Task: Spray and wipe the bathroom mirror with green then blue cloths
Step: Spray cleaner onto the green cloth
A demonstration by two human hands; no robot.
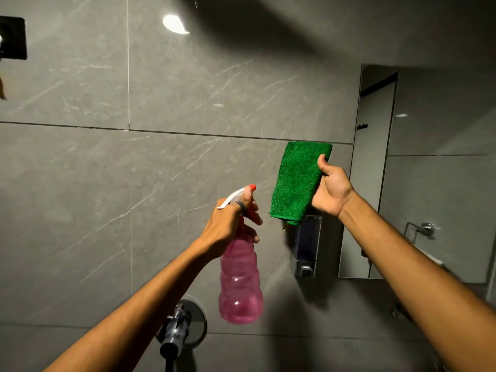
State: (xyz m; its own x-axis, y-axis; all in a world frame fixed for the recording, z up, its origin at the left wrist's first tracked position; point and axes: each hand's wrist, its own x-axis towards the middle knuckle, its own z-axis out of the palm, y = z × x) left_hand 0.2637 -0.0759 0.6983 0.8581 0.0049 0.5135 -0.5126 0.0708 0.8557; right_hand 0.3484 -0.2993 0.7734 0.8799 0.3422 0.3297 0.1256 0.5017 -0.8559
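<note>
My left hand (230, 224) grips the neck of a pink spray bottle (240, 285) with a white trigger and red nozzle, held upright before the grey tiled wall. The nozzle points up and to the right. My right hand (331, 189) holds a folded green cloth (296, 181) flat, thumb on its right edge, just left of the mirror (429, 170). The mirror hangs at the right and reflects grey tiles and a door. No blue cloth is in view.
A steel soap dispenser (307, 251) is fixed to the wall below the green cloth. A chrome tap (178, 326) juts from the wall at the bottom centre. A black fitting (13, 38) sits at the upper left. A towel ring (421, 229) shows at the right.
</note>
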